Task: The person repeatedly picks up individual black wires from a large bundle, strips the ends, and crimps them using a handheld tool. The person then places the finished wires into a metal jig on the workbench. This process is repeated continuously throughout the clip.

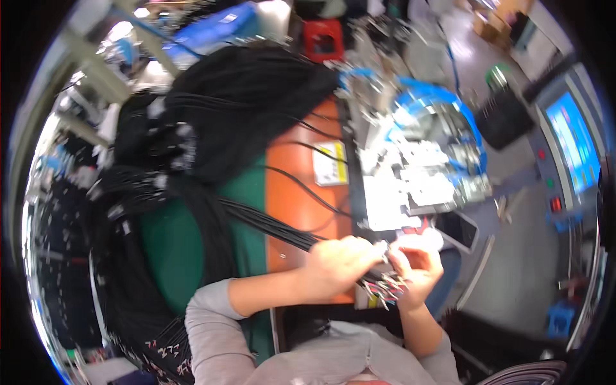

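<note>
A bundle of black cables (276, 226) runs from the left to my left hand (340, 264), whose fingers are wrapped round it close to its end. Below that grip, the stripped wire ends (386, 289) fan out in red, white and dark strands. My right hand (417, 264) is beside those ends, thumb and fingers curled together in a pinch. What lies between its fingertips is too blurred and small to name. Both hands are near the front edge of a bright metal machine (410, 186).
Large heaps of black cables (237, 109) cover the left of a table with a green mat (170, 250) and an orange panel (289, 192). Blue tubing (471, 122) curves over the machine. A control screen (571, 138) stands at right, and a phone-like slab (461, 232) lies beyond my right hand.
</note>
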`<move>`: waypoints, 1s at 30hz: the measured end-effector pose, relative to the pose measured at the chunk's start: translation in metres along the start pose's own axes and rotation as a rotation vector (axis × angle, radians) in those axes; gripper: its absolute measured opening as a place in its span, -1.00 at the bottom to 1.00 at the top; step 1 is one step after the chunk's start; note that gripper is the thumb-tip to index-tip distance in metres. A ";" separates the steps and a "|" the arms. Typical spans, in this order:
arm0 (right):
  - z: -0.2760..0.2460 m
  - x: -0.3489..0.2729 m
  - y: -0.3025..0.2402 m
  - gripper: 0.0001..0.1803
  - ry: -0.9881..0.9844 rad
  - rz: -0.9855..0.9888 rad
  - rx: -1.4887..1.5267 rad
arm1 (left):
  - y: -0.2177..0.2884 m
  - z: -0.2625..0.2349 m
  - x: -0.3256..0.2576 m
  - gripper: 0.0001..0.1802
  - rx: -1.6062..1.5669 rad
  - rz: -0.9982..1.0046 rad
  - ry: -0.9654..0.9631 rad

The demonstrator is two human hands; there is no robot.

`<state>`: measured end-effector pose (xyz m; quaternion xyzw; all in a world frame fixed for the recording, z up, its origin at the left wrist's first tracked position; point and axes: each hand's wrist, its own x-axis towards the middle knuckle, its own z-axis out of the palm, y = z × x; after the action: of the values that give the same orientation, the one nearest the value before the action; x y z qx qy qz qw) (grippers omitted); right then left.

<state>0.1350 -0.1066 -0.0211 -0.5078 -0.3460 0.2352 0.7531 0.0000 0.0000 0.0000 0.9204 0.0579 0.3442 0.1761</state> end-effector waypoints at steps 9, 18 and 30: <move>-0.002 0.004 -0.009 -0.87 -0.139 0.052 -0.098 | 0.002 0.001 0.013 -0.74 -0.069 -0.027 0.019; -0.007 0.012 -0.011 -0.85 -0.124 0.016 -0.210 | 0.002 0.005 0.007 -0.85 0.008 -0.022 -0.010; -0.027 0.021 -0.022 -0.82 -0.356 0.026 -0.547 | 0.003 0.014 0.006 -0.83 0.122 0.028 -0.025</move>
<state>0.1691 -0.1165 -0.0018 -0.6465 -0.5162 0.2283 0.5133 0.0133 -0.0054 -0.0049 0.9345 0.0636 0.3308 0.1153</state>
